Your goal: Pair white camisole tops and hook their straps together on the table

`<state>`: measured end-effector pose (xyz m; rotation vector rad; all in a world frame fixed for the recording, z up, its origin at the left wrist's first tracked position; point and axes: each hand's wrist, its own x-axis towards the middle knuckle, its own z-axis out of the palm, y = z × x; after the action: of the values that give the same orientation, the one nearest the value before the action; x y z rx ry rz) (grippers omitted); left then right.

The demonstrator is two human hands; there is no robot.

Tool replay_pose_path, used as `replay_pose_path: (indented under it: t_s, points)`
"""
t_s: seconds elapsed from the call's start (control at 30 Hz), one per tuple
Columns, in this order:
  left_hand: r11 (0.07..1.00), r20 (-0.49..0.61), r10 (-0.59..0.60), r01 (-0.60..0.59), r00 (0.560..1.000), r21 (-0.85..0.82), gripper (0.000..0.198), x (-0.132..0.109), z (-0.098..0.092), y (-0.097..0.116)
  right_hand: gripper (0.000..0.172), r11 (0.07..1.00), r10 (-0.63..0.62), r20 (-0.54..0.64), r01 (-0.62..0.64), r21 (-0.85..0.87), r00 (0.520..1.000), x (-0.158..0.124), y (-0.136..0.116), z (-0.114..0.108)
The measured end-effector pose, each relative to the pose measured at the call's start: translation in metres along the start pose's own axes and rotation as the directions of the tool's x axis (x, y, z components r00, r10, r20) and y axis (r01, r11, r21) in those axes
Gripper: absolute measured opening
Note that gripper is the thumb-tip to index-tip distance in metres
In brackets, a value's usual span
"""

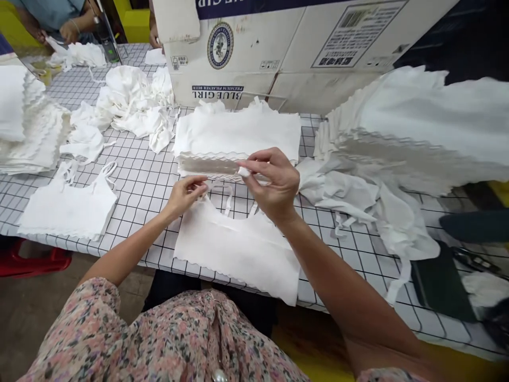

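A white cropped camisole top (234, 244) with thin straps lies flat on the table in front of me. My left hand (186, 195) is closed, its fingertips pinched at the top's upper left corner, where a strap begins. Above the neckline, my right hand (274, 183) pinches a small white piece (244, 172) between thumb and fingers; whether it is cloth or something else I cannot tell. Just beyond both hands rests a stack of white tops (238, 130) with wavy edges.
Another camisole top (69, 204) lies at left, near a tall pile (27, 122). Crumpled white garments (131, 101) sit behind. A carton (246, 48) stands at the back, a large stack (421, 122) at right. Across the table, a co-worker's hands (69, 32) handle white cloth.
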<state>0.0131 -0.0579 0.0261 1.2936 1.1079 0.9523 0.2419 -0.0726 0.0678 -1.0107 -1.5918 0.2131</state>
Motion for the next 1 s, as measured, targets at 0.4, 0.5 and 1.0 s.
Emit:
replay_pose_path:
  t_s: [0.4, 0.5, 1.0]
  points:
    - [0.846, 0.240, -0.226, 0.312, 0.944, -0.432, 0.048, -0.030, 0.031, 0.023, 0.029, 1.000, -0.008, 0.292, 0.006, 0.009, 0.956, -0.024, 0.005, -0.002]
    - [0.921, 0.221, -0.136, 0.206, 0.966, -0.331, 0.050, -0.032, 0.030, 0.022, 0.040, 0.939, 0.158, 0.515, -0.289, 0.185, 0.842, -0.028, 0.000, -0.011]
    - [0.704, 0.337, 0.163, -0.349, 0.927, 0.619, 0.020, -0.059, 0.031, -0.011, 0.011, 0.933, 0.328, 0.451, -0.361, -0.015, 0.830, -0.066, -0.015, -0.033]
